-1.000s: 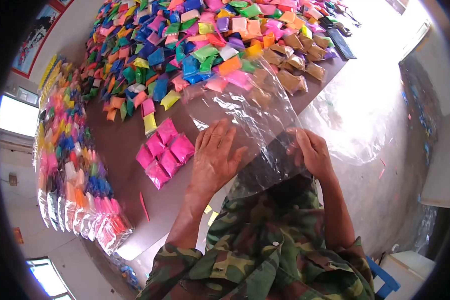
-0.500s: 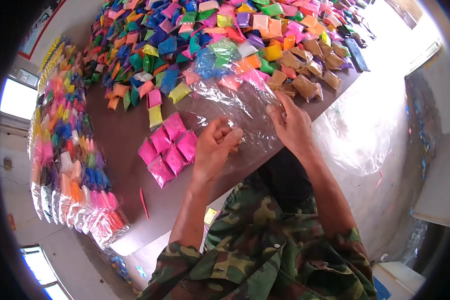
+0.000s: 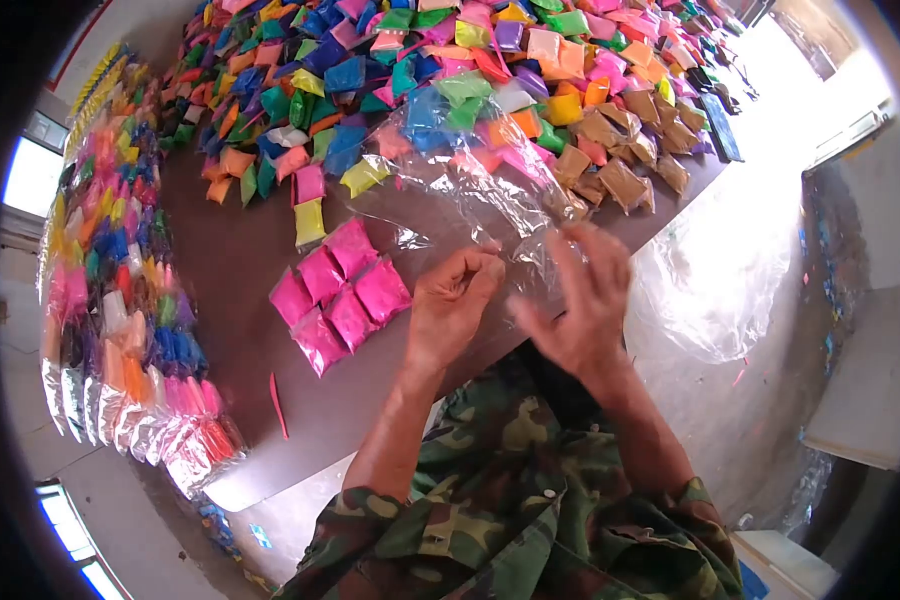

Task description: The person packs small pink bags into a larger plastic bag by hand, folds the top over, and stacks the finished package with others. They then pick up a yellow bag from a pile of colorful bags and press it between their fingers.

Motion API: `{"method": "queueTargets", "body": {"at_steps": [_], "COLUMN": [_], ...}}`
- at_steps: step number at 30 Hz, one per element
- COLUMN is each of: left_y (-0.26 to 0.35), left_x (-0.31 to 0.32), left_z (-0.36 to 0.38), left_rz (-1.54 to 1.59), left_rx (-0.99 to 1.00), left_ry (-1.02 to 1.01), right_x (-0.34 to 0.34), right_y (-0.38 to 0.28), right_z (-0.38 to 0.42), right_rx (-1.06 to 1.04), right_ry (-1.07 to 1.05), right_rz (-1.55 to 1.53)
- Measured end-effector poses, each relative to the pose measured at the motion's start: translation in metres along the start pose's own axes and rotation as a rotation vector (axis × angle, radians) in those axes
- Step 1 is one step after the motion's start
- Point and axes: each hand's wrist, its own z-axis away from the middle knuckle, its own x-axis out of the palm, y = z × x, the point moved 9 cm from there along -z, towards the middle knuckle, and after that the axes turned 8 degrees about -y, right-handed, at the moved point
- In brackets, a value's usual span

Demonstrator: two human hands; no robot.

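Observation:
A clear plastic bag (image 3: 475, 205) lies loosely in front of me, partly over the edge of the colored pile. My left hand (image 3: 453, 308) is closed in a pinch on the near edge of this bag. Just to the right, my right hand (image 3: 578, 305) is open, thumb and fingers apart, slightly smeared by motion, beside the bag's right side. Left of my left hand sits a block of several bright pink packets (image 3: 342, 295) in two rows. A yellow packet (image 3: 310, 222) lies above them.
A large heap of colored packets (image 3: 350, 75) covers the far table (image 3: 230, 300), with brown packets (image 3: 625, 180) at its right. Filled bags (image 3: 135, 330) line the left edge. A red plastic stick (image 3: 278, 405) lies near the front edge. A big clear bag (image 3: 705, 280) hangs at right.
My right hand has let go of the bag's right edge, moved down toward my left hand and spread its fingers. My left hand has shifted slightly right, still pinching the bag.

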Motion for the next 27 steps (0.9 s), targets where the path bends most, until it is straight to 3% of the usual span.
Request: {"method": "queueTargets", "body": {"at_steps": [4, 7, 13, 15, 18, 24, 27], "left_y": [-0.008, 0.027, 0.092, 0.111, 0.119, 0.091, 0.103], "left_x": [0.004, 0.011, -0.052, -0.085, -0.114, -0.159, -0.146], "left_z": [0.0, 0.005, 0.033, 0.032, 0.019, -0.015, -0.02], "left_rz": [0.015, -0.405, -0.795, -1.25, -1.616, -1.267, -1.241], "left_rx": [-0.102, 0.112, 0.106, 0.203, 0.22, -0.182, -0.121], "left_ry": [-0.045, -0.087, 0.28, 0.265, 0.231, -0.015, -0.058], "right_x": [0.032, 0.049, 0.052, 0.051, 0.052, 0.051, 0.051], "right_y": [-0.013, 0.003, 0.008, 0.009, 0.011, 0.009, 0.01], "right_z": [0.012, 0.014, 0.019, 0.019, 0.02, 0.017, 0.017], "right_rx": [0.068, 0.116, 0.073, 0.063, 0.076, 0.101, 0.113], "right_ry": [-0.136, -0.064, 0.064, 0.092, 0.094, 0.079, 0.097], "right_rz": [0.021, 0.043, -0.056, -0.108, -0.125, -0.126, -0.152]}}
